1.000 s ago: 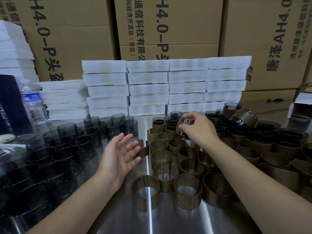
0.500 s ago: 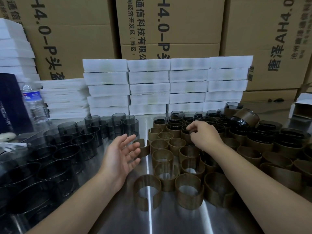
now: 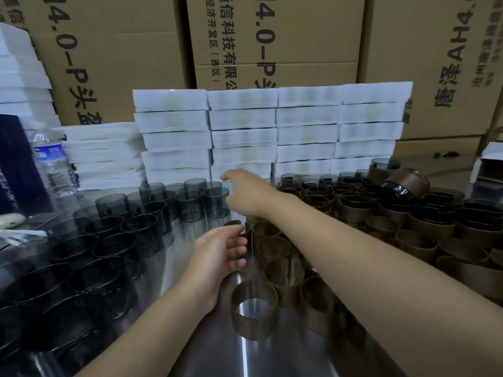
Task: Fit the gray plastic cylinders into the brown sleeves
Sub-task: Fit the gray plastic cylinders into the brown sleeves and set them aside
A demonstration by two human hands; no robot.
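Several clear gray cylinders [image 3: 152, 210] stand on the left of the steel table [image 3: 217, 355]. Empty brown sleeves [image 3: 283, 270] stand in rows in the middle, one split sleeve [image 3: 254, 308] nearest me. Sleeves with cylinders inside [image 3: 353, 202] crowd the right. My left hand [image 3: 217, 257] curls its fingers round a brown sleeve [image 3: 234, 223] at the left edge of the rows. My right hand [image 3: 245, 190] reaches left across the table, fingers stretched over the rear gray cylinder [image 3: 216, 201], holding nothing; it is blurred.
Stacks of white foam trays [image 3: 242, 118] line the back, with large cardboard boxes [image 3: 272, 36] behind. A water bottle [image 3: 51, 164] stands at the far left and an open white box [image 3: 490, 164] at the far right.
My right hand left the filled sleeves and swung left toward the gray cylinders. My left hand moved right from its open pose and closed on a brown sleeve.
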